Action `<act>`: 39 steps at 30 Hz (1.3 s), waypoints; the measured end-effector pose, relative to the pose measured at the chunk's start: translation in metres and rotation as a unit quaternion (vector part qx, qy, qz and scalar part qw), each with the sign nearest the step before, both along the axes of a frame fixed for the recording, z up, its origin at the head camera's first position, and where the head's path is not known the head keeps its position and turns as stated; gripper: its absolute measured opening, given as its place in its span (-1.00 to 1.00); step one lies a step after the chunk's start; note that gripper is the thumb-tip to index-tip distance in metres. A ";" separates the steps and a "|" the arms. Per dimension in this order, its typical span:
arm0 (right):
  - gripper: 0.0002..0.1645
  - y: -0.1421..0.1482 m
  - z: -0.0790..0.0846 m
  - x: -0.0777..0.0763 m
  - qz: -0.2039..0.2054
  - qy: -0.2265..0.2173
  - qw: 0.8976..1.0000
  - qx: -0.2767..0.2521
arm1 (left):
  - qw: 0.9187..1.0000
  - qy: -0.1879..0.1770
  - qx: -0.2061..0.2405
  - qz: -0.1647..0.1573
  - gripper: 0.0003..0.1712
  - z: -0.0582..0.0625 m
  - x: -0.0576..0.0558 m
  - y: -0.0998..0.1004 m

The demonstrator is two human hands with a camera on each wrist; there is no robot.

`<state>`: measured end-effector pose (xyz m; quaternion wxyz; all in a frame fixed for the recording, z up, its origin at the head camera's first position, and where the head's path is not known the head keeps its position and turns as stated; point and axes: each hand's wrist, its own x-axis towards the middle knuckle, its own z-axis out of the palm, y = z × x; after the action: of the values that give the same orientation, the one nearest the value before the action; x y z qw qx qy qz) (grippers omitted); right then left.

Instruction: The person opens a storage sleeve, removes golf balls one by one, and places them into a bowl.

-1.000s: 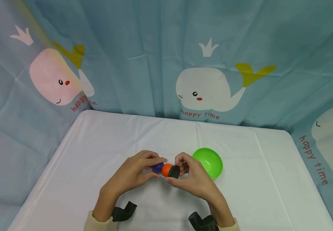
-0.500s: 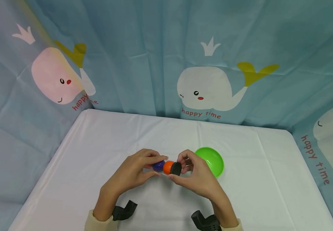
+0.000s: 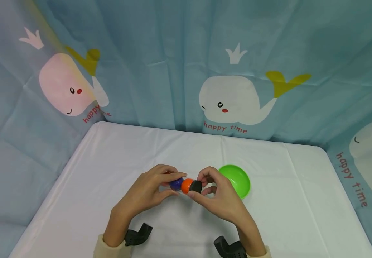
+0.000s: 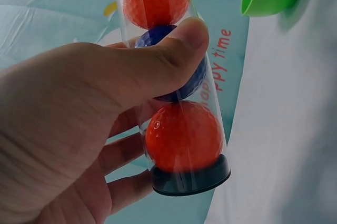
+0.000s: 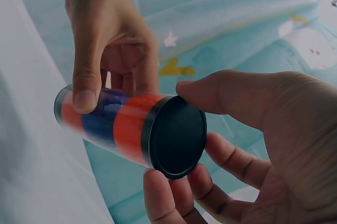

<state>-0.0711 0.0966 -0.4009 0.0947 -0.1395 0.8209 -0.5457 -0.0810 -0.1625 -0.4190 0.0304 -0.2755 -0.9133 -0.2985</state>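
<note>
A clear plastic tube point(image 5: 100, 137) holds two orange golf balls with a blue golf ball point(image 4: 197, 79) between them. It lies sideways between the hands, above the tablecloth. My left hand point(image 3: 150, 188) grips the tube around its middle, thumb across the blue ball. At the tube's right end, my right hand point(image 3: 219, 197) pinches the black cap point(image 5: 179, 137) by its edge, thumb on one side and fingertips on the other. The orange ball point(image 4: 184, 134) beside that cap shows fully through the wall. A second dark cap closes the other end.
A green bowl point(image 3: 235, 181) stands on the white tablecloth point(image 3: 124, 150), just behind and right of the right hand, which partly covers it. A blue curtain point(image 3: 166, 89) printed with whales hangs along the table's back and sides.
Both hands and the tube have shifted slightly upward in the head view. My right thumb has moved further over the cap's lower edge. The left hand keeps its grip.
</note>
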 end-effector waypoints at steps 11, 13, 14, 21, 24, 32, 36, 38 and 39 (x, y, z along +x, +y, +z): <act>-0.59 0.001 0.001 -0.001 -0.007 -0.032 0.999 -0.013 | 1.000 0.009 -0.007 -0.002 -0.29 0.000 0.000 0.002; -0.59 0.001 -0.001 -0.002 -0.006 -0.035 0.999 -0.022 | 1.000 0.007 -0.010 -0.001 -0.30 0.001 0.000 0.002; -0.60 0.001 -0.001 -0.002 -0.007 -0.035 0.999 -0.025 | 1.000 0.006 -0.012 0.000 -0.30 0.001 0.000 0.001; -0.61 -0.001 -0.004 -0.002 -0.013 -0.024 0.999 -0.041 | 1.000 0.005 -0.012 0.002 -0.31 0.002 0.000 0.000; -0.62 -0.002 -0.004 -0.003 -0.018 -0.024 0.999 -0.043 | 1.000 0.004 -0.009 -0.001 -0.31 0.002 0.000 0.000; -0.64 -0.005 -0.005 -0.003 -0.011 -0.001 0.999 -0.041 | 1.000 0.002 -0.004 -0.004 -0.33 0.002 0.000 -0.001; -0.63 -0.002 -0.005 -0.003 0.036 0.053 0.998 -0.026 | 1.000 -0.018 0.000 -0.012 -0.35 0.002 0.000 -0.002; -0.61 -0.001 -0.006 -0.002 0.062 0.082 0.995 -0.016 | 0.999 -0.031 0.002 -0.016 -0.35 0.002 0.001 -0.003; -0.59 0.000 -0.006 -0.002 0.073 0.092 0.993 -0.012 | 0.999 -0.036 0.003 -0.018 -0.35 0.002 0.001 -0.004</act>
<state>-0.0729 0.0967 -0.4068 0.0567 -0.2496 0.8072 -0.5319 -0.0803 -0.1661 -0.4174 -0.0072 -0.2803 -0.9078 -0.3117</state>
